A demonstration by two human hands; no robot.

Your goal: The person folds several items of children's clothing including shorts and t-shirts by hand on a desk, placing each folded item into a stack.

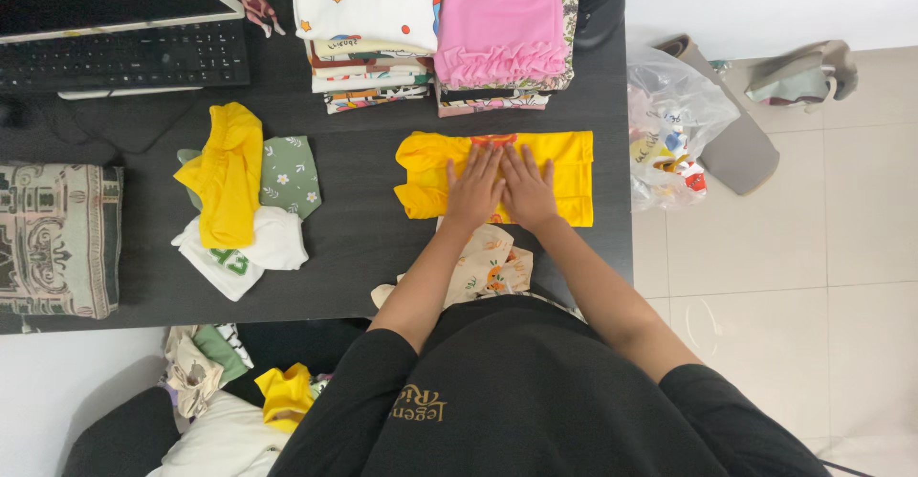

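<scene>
Pressing flat on yellow garment (564, 176)

Both hands (499, 188) flat, palms down, side by side

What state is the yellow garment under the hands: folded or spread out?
Folded. The yellow garment lies as a compact rectangle on the dark table, edges doubled over, with the left hand and right hand pressing flat on it.

Black short-sleeved shirt (535, 391) with gold lettering.
</scene>
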